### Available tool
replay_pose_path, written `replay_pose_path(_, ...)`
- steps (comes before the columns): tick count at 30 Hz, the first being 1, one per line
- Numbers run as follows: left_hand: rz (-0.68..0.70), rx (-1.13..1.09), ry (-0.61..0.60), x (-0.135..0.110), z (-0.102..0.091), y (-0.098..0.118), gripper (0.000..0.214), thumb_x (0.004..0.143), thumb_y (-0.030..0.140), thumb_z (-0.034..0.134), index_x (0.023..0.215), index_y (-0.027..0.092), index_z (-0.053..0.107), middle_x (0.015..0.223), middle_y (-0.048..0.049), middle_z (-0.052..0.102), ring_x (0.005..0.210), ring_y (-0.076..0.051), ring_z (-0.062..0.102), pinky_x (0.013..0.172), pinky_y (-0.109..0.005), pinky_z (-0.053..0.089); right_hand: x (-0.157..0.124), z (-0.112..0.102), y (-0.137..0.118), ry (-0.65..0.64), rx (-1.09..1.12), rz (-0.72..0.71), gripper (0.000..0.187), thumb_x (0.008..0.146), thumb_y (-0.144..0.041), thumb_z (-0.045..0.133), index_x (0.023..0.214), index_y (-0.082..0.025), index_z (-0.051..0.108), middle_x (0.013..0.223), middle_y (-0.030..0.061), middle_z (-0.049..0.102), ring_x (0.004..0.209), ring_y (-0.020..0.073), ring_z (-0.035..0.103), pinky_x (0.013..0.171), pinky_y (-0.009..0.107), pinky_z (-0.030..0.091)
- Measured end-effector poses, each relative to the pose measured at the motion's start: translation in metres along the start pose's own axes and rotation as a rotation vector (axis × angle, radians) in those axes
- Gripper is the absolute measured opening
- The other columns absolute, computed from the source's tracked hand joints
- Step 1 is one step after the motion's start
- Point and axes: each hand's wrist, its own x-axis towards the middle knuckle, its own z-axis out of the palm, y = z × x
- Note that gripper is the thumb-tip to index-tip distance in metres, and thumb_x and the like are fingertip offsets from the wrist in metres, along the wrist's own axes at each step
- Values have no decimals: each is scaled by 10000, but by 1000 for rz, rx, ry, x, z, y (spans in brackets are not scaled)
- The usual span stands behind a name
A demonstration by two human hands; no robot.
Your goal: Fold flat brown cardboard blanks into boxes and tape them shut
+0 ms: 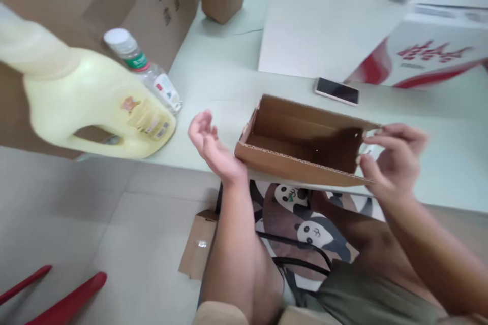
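An open-topped brown cardboard box (284, 162) sits at the front edge of the table, tilted so that its inside shows; I see nothing in it. At its right end, my right hand (398, 160) has thumb and fingers closed about the cardboard end. My left hand (215, 150) is beside the left end, palm turned up and fingers loosely bent, with nothing in it. Its wrist is close to the box's lower left corner; whether they touch I cannot tell.
Left on the table (217, 91) stand a large yellow jug (99, 96) and a clear bottle (152, 73). Behind the box lie a phone (337, 91) and a red-and-white carton (430, 51). A big carton (152, 0) stands back left. Red bars (72, 299) show lower left.
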Motion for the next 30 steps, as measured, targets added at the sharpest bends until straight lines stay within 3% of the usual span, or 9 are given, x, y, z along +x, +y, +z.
replay_pose_path(2,-68,-26,-397,-15,9,-5,362,938,473,429,1061,241,678,1287,-60,662,1323,-257,540,1081,-422,417,-38,-26,11,-49,-23,102,287,895,-428,614,1150,-334,709,1279,107,530,1235,346,559,1021,608,485)
replay_pose_path(4,-58,15,-664,-35,20,-14,442,909,587,495,1058,245,732,1220,-69,718,1239,-277,620,1078,-440,460,-59,-37,22,-79,-16,228,342,937,-470,541,1196,-323,709,1422,107,451,1330,367,496,1062,621,455)
replay_pose_path(8,16,123,-864,-70,37,-30,534,839,697,579,968,228,799,1202,-111,736,1261,-302,631,1138,-488,450,-70,-37,43,54,114,397,461,983,-562,388,1105,-298,746,1494,90,419,1384,366,456,1113,620,412)
replay_pose_path(12,108,187,-822,-83,42,-38,500,908,633,525,844,225,806,1101,-99,752,1245,-287,636,1147,-491,441,-72,-33,53,107,213,390,457,991,-543,347,1114,-320,727,1485,51,444,1385,334,473,1123,591,415)
replay_pose_path(19,73,272,-595,-86,60,-45,447,867,616,567,890,210,755,987,-82,732,1031,-247,688,958,-365,520,-68,-31,53,87,269,408,369,980,-448,380,1130,-316,690,1435,54,482,1382,316,481,1122,566,442)
replay_pose_path(23,65,275,-587,-83,76,-50,403,856,572,579,892,201,734,960,-72,713,928,-210,682,841,-310,525,-65,-36,54,82,266,415,323,976,-463,431,1114,-294,669,1415,83,504,1389,321,478,1132,567,443)
replay_pose_path(30,35,240,-590,-85,78,-49,366,861,527,578,948,203,726,994,-62,698,957,-203,668,864,-313,516,-66,-45,59,52,358,419,359,1010,-477,397,1118,-313,697,1429,51,532,1415,294,468,1209,548,367)
